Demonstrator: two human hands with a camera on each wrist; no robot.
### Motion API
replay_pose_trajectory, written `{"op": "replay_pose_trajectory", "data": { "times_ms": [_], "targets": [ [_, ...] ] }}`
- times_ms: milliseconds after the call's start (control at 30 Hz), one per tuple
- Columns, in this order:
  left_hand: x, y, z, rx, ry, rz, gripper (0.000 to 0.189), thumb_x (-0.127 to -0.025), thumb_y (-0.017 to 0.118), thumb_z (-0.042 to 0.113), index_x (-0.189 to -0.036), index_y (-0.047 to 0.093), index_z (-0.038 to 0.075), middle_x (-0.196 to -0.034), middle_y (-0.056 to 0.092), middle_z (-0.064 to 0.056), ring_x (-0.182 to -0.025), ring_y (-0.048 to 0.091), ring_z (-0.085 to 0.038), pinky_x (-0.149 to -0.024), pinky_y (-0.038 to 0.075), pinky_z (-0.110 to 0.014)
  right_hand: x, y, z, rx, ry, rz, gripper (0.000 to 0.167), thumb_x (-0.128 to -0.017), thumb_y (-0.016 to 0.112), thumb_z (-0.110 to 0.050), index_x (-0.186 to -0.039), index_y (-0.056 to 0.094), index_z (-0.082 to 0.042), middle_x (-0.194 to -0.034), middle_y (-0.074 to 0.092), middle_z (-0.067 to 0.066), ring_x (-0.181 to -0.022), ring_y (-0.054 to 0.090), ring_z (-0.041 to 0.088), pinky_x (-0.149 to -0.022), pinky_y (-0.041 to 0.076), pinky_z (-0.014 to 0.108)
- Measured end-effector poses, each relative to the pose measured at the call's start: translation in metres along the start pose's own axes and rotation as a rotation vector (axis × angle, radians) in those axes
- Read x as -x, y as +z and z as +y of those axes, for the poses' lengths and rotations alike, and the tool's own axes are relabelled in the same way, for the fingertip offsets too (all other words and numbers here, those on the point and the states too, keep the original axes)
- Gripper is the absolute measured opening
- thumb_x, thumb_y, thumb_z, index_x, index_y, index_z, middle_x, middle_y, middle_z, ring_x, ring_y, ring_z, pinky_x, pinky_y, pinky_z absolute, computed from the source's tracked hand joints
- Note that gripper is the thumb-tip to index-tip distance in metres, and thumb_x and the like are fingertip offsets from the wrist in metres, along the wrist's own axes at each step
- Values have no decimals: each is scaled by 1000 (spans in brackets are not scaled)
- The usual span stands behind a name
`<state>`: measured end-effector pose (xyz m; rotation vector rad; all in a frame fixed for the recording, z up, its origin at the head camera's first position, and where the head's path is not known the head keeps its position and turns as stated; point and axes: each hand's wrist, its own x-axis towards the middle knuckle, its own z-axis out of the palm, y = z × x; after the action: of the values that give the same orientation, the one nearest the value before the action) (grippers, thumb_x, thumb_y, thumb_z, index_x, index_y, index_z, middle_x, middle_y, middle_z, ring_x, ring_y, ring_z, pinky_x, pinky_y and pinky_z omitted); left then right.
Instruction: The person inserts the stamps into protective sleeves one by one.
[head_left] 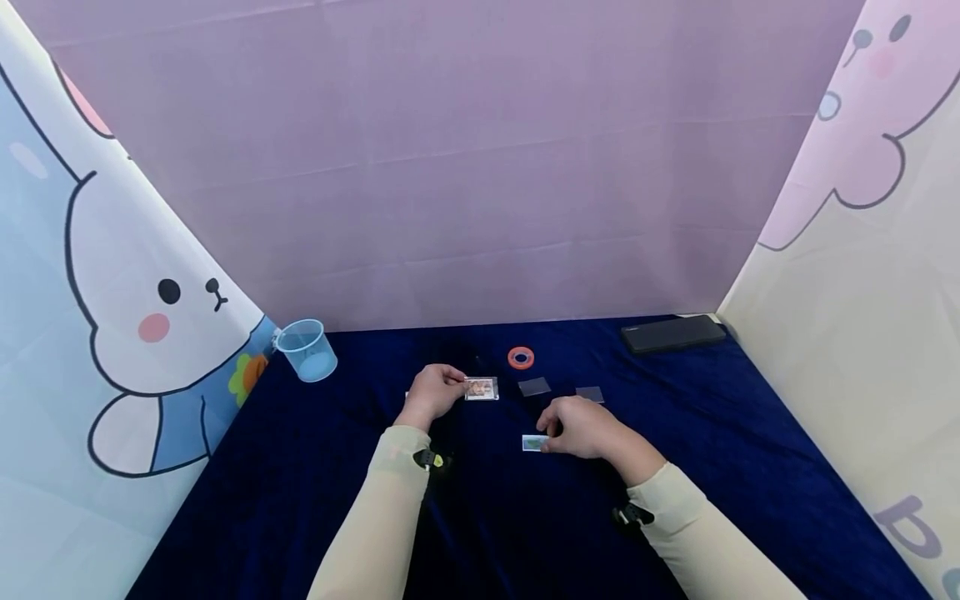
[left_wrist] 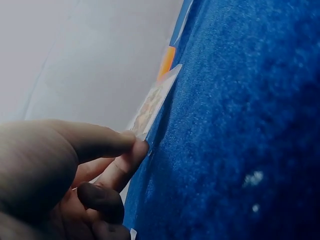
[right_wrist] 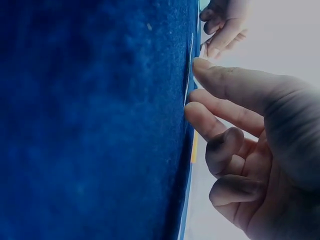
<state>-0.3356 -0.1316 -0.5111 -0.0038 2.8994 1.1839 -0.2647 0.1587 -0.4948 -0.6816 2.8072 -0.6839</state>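
My left hand (head_left: 433, 392) pinches the left end of a small picture card (head_left: 480, 388) in a clear sleeve. In the left wrist view the card (left_wrist: 152, 107) rises at a slant from between thumb and forefinger, close over the cloth. Nearer me, my right hand (head_left: 581, 429) is at the right end of a white-edged card with a green picture (head_left: 533, 443). That card is edge-on in the right wrist view, a thin pale line (right_wrist: 188, 75); the thumb and fingertips stand apart beside it. The hand hides its right end from above.
Two dark clear-looking squares, one left (head_left: 534, 387) and one right (head_left: 590, 394), lie beyond the right hand. Behind them is a red-orange tape ring (head_left: 521, 357). A light-blue cup (head_left: 308, 352) stands back left, a black flat case (head_left: 672, 333) back right, all on dark blue cloth (head_left: 300, 483).
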Motion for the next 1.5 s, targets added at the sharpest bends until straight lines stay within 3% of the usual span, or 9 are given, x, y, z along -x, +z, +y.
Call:
{"op": "replay_pose_trajectory", "data": {
  "times_ms": [200,433,567,767,900,1100,1333,1500],
  "targets": [
    [3,-1,5,-43,-2,-21,11,-95,79,26,-103,80,18,-90,74,6,-81,68,-13,-82,54,-40,2,1,-2,32,-1,8,24,-81,92,-27,-102,80,-24,-87,61,-14,-73,55,6,-71,49,33],
    [4,-3,7,-93,-5,4,17,-93,80,29,-107,79,20,-90,74,8,-83,68,-13,-88,53,-45,0,1,-3,53,7,12,26,-80,93,-27,-103,80,-24,-86,61,-15,-74,55,5,-73,49,34],
    [2,-2,7,-88,-1,11,20,-92,81,30,-109,79,20,-89,73,8,-82,67,-14,-89,52,-47,0,1,-4,59,10,24,22,-79,94,-25,-95,79,-28,-87,61,-15,-75,55,5,-74,49,35],
    [4,-1,4,-72,12,4,21,-91,82,32,-107,80,19,-88,72,7,-80,65,-14,-80,53,-42,0,3,-6,44,8,18,24,-77,95,-25,-82,73,-31,-87,60,-15,-77,55,7,-74,49,36],
    [6,-2,4,-64,15,0,18,-94,80,32,-108,79,21,-89,70,8,-81,64,-14,-84,52,-43,1,4,-5,41,-4,21,28,-76,95,-23,-78,68,-31,-82,60,-16,-75,55,8,-73,48,37],
    [6,-3,7,-63,6,-5,14,-96,78,31,-108,78,24,-91,69,8,-82,64,-14,-85,51,-45,3,2,-4,-1,-46,2,29,-79,93,-20,-73,65,-27,-71,59,-17,-67,55,8,-68,48,35],
    [6,-4,9,-44,26,4,12,-98,77,31,-107,78,24,-91,70,8,-82,65,-15,-81,52,-43,2,-2,1,-101,-111,-49,27,-83,90,-14,-74,66,-24,-72,61,-16,-68,59,7,-68,51,33],
    [9,-5,10,-29,49,0,11,-97,77,30,-106,79,23,-90,70,7,-81,65,-15,-78,53,-41,2,-3,4,-153,-148,-44,27,-84,88,-11,-74,65,-24,-71,63,-14,-66,59,8,-66,51,32]
  ]
}}
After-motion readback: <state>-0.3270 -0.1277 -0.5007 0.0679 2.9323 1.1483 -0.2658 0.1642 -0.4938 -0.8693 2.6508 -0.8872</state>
